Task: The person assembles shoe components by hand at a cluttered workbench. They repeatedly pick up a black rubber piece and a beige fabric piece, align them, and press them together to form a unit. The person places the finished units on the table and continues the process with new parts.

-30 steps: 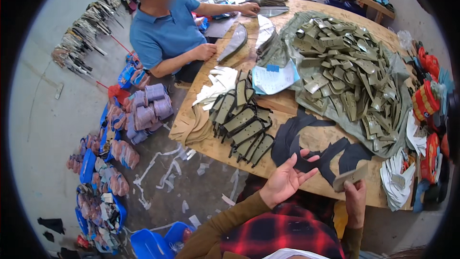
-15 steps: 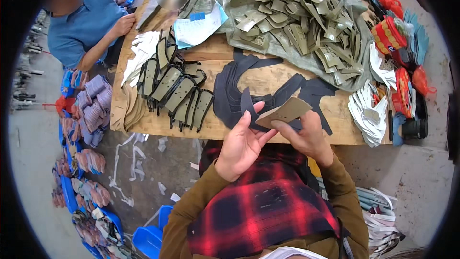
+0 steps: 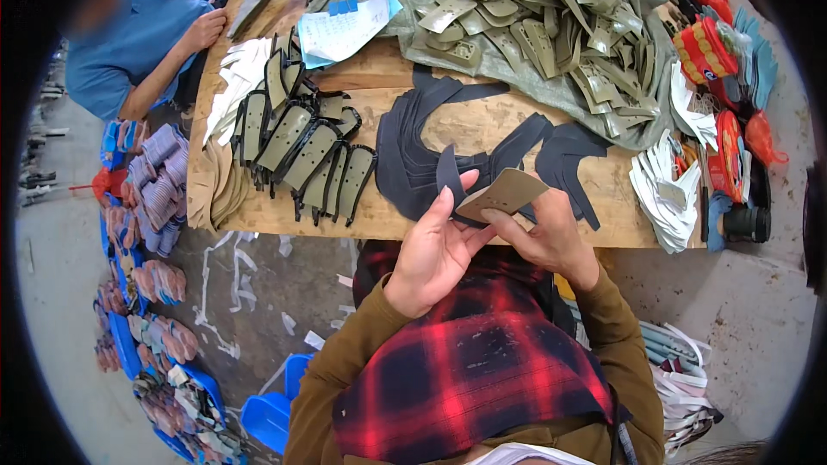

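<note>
My right hand (image 3: 558,241) grips an olive-tan curved plate (image 3: 505,191) with small holes, its thumb on the upper face. Close beside it, palm up, my left hand (image 3: 428,260) has a dark curved fabric piece (image 3: 448,172) between thumb and fingers. That piece's lower part runs behind the plate, where the left fingertips are partly hidden. Just beyond my hands, a fanned stack of dark fabric pieces (image 3: 398,151) lies on the table. Left of it lie several olive plates with black edging (image 3: 312,155), overlapping in rows.
A large heap of olive plates (image 3: 551,43) rests on a plastic sheet at the back of the wooden table (image 3: 508,103). White pieces (image 3: 665,194) lie at the right edge. At the far left, a person in a blue shirt (image 3: 142,21) leans by the table. Blue trays (image 3: 121,344) stand below.
The view has shifted slightly, so the table sits a little farther left and higher. Both hands keep their holds, and the olive plate is tilted slightly differently.
</note>
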Tool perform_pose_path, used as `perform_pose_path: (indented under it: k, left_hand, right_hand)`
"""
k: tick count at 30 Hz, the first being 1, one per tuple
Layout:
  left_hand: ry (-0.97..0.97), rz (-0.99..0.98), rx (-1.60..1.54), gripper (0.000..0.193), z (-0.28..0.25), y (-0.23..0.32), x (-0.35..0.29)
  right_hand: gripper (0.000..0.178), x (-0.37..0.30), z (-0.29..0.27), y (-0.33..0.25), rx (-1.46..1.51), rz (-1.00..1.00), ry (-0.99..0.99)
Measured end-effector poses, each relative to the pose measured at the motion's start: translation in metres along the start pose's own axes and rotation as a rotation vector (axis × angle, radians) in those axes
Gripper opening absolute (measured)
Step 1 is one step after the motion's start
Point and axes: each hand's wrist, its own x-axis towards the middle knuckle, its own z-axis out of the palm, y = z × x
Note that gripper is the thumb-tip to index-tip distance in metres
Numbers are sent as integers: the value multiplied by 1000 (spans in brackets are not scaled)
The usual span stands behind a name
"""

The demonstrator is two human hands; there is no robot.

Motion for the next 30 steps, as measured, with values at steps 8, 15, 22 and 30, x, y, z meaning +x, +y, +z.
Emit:
perform_pose_path:
  k: [8,15,22,30]
  left_hand:
    - [10,-14,3,45,-1,0,2]
    - [-4,3,52,44,2,0,2]
    - [-133,127,256,47,11,-1,-11]
    - [-320,273,530,46,15,9,-19]
  right_hand:
    - [36,-4,2,8,-23,-21,13]
    - [34,-4,0,6,-1,-2,-5]
    - [34,-8,10,0,-37,-275,214]
    - [31,-11,-3,-14,-190,-503,155]
